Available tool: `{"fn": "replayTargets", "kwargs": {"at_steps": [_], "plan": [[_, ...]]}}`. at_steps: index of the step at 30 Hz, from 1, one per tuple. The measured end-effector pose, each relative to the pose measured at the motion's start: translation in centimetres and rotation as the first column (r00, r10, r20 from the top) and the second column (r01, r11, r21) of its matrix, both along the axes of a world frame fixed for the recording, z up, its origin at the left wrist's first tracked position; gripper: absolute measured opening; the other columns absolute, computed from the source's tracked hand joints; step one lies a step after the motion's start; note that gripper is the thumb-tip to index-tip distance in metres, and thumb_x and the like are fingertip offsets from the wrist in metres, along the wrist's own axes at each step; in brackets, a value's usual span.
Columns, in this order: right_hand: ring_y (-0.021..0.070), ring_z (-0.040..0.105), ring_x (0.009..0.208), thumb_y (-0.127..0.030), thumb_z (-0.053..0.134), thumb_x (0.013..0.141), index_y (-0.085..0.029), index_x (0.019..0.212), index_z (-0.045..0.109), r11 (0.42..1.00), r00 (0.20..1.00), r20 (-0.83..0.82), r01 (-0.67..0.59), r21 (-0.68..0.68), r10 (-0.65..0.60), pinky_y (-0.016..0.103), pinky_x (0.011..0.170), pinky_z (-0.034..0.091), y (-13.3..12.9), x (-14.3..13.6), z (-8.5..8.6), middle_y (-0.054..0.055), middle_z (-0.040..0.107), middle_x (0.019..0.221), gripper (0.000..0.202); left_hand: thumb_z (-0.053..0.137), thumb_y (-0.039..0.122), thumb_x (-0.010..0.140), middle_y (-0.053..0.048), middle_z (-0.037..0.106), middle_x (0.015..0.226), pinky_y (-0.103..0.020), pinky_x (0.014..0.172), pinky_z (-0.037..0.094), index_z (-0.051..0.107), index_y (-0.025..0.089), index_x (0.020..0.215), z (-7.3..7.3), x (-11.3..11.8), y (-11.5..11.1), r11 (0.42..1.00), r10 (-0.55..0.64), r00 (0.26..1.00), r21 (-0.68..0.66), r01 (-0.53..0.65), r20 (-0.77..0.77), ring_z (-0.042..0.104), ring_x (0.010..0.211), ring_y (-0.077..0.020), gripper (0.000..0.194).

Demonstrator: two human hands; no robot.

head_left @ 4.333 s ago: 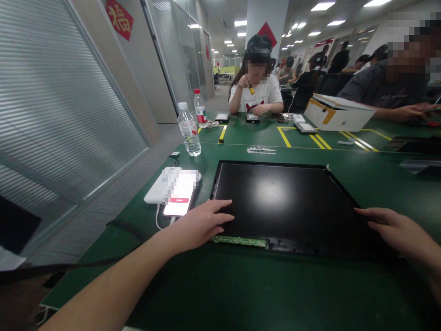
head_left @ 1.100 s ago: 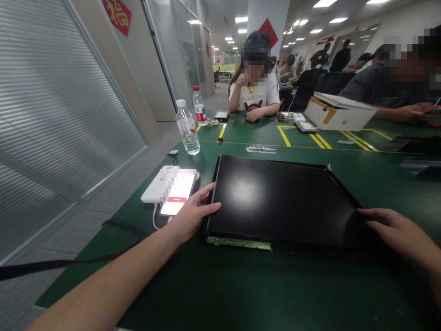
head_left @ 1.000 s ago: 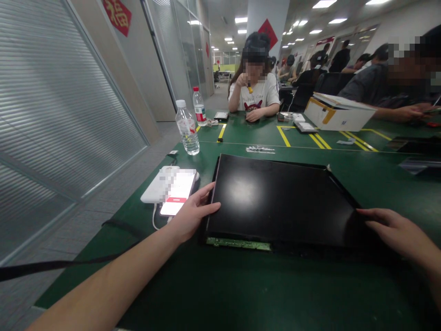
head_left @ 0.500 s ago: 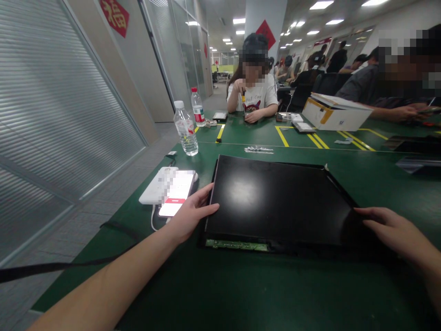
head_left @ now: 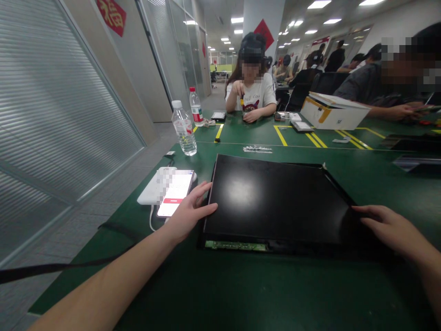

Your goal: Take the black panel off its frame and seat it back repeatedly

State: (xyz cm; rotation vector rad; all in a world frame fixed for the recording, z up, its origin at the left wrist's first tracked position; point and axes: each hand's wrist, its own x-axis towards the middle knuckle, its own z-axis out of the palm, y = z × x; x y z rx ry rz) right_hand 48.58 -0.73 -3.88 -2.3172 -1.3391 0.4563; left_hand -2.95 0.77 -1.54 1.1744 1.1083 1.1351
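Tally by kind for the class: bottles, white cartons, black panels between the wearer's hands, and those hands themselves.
Bottles: 2 (white-capped bottle, red-capped bottle)
White carton: 1
Black panel: 1
Wearer's hands: 2 (left hand, right hand)
Total: 6

Your bare, slender-fingered left hand (head_left: 186, 215): smooth, slim in outline | your bare, long left forearm (head_left: 117, 271): rounded, tapering evenly toward the hand | your bare, slim right hand (head_left: 387, 225): narrow-fingered, partly hidden | your bare, rounded right forearm (head_left: 427, 262): cropped at the head view's edge | nail detail: too small to tell
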Motion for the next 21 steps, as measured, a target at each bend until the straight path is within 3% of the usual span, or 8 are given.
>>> {"fn": "replayTargets", "kwargs": {"at_steps": [3,8,11,21], "plan": [[0.0373,0.070,0.108,-0.045,0.052,0.056,-0.025,0.097,0.074,1.000,1.000,-0.002,0.000,0.011,0.000,0.052,0.104,0.051,0.0,0.2,-0.3,0.014,0.073,0.117,0.051,0.095,0.031,0.068,-0.007,0.035,0.173,-0.051,0.128,0.028,0.075,0.027,0.132,0.3,0.1,-0.1,1.000,-0.020,0.999,-0.009,0.020,0.035,0.032,0.158,-0.0404,0.067],[0.0350,0.071,0.102,-0.047,0.055,0.060,-0.026,0.098,0.074,0.999,1.000,0.002,-0.020,0.025,0.020,0.050,0.100,0.052,0.0,0.7,-0.9,0.012,0.073,0.112,0.048,0.090,0.028,0.075,-0.014,0.063,0.153,-0.052,0.117,0.046,0.058,0.023,0.152,1.4,0.8,-0.7,0.982,-0.122,0.967,-0.116,0.151,0.226,0.056,0.141,-0.0408,0.083],[0.0342,0.072,0.100,-0.047,0.056,0.062,-0.026,0.098,0.074,0.998,0.999,0.010,-0.040,0.038,0.040,0.049,0.099,0.053,0.0,0.9,-1.0,0.011,0.074,0.110,0.045,0.089,0.024,0.076,-0.015,0.071,0.141,-0.049,0.109,0.053,0.049,0.021,0.158,1.7,1.0,-0.8,0.974,-0.122,0.950,-0.149,0.171,0.288,0.065,0.132,-0.0385,0.091],[0.0327,0.072,0.099,-0.044,0.060,0.063,-0.026,0.103,0.072,0.998,0.992,-0.123,0.019,0.052,-0.013,0.045,0.093,0.054,-0.3,-0.2,0.2,0.010,0.077,0.104,0.045,0.086,0.018,0.078,-0.014,0.073,0.138,-0.045,0.108,0.055,0.044,0.020,0.161,1.3,1.1,-0.7,0.976,-0.115,0.941,-0.140,0.167,0.318,0.067,0.130,-0.0360,0.093]]}}
